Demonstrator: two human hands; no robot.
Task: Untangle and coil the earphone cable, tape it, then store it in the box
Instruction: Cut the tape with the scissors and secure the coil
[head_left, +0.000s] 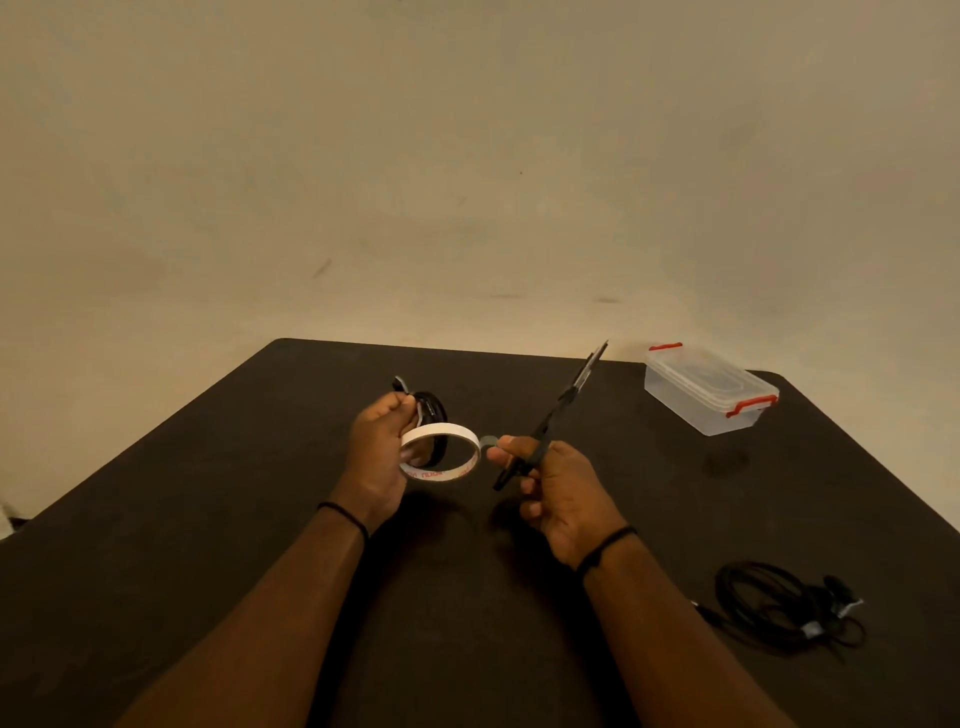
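Nearest the camera I see the two forearms, running up over the dark table (208, 545), each wrist with a thin black band. Far right on the table sits the clear box (709, 392) with red latches, lid on as far as I can tell; near right lies a second black cable bundle (779, 605), well apart from both hands. The left hand (376, 457) is raised above the table, fingers curled round a coiled black earphone cable (434, 415) and the white tape roll (440, 451) together, roll hanging in front of the coil. The right hand (563, 493) is clamped on black scissors (561, 410), blades pointing up and away, seemingly closed; its thumb and forefinger also pinch a short tape end (488, 441) pulled off the roll. Risks, as I judge them: the right hand does two jobs, so the tape end could slip from the pinch and spring back onto the roll, or stick to the fingers or itself. The left hand carries coil plus roll, so tugging the tape may loosen the grip and let the loops spring open. Scissor tips are near the cable if swung in; a careless cut could nick the cable. I can't tell whether any tape is on the coil yet.
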